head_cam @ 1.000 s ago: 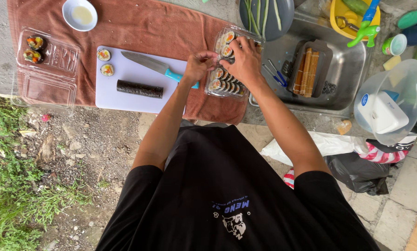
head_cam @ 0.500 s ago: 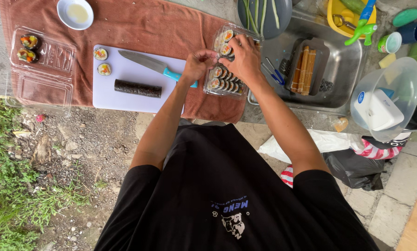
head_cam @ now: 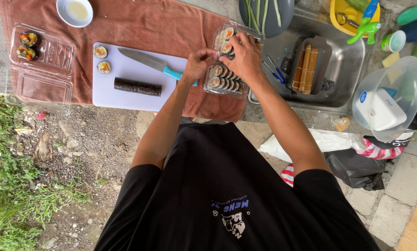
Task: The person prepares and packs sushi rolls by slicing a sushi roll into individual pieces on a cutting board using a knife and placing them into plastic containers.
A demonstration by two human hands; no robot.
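Observation:
Both hands are over a clear plastic box (head_cam: 216,85) filled with several cut sushi pieces (head_cam: 220,82) on a brown towel (head_cam: 162,23). My left hand (head_cam: 198,62) pinches at the pieces on the box's left side. My right hand (head_cam: 244,56) rests on top of the row, fingers bent over the pieces. To the left lies a white cutting board (head_cam: 125,93) with an uncut dark sushi roll (head_cam: 137,86), two cut end pieces (head_cam: 101,59) and a knife (head_cam: 150,61) with a turquoise handle.
A second clear box (head_cam: 43,69) with two pieces stands open at the far left, a small white bowl (head_cam: 74,11) above it. A metal tray (head_cam: 348,69) to the right holds a bamboo mat (head_cam: 307,69). A clear bowl (head_cam: 389,100) is farther right. Gravel and grass lie below.
Both hands have stayed over the box of sushi pieces, shifting only slightly. Nothing else has moved.

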